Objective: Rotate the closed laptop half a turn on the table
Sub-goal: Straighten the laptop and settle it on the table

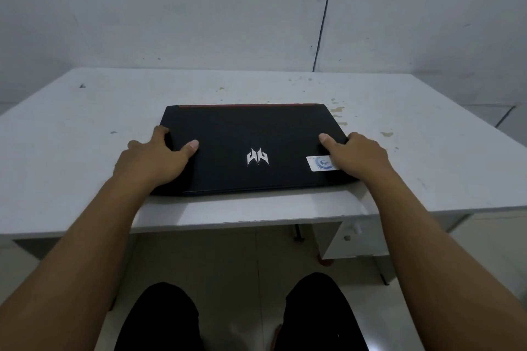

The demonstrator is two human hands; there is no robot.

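Left hand: the left hand (pixel 155 155) grips the laptop's left short edge, thumb lying on the lid, fingers curled over the side and out of sight.
Right hand: the right hand (pixel 353 155) grips the laptop's right short edge the same way, thumb on the lid, palm partly covering a white sticker (pixel 318 164).
Laptop: the closed black laptop (pixel 251 134) lies flat on the worktop (pixel 85 151), straight ahead of the person and between the two hands.
Long axis: it runs left to right, square to the person; a red strip (pixel 246 106) marks the laptop's far long edge, and the silver logo (pixel 257 156) sits mid-lid.
Which hand is nearer: neither; both hold at about the same depth along the laptop's short edges, so the grip looks even.
Next move, as I judge it: a half turn should swing one hand away and the other toward the body, pivoting around the logo.
Room beside the laptop: the worktop shows only stains around it.
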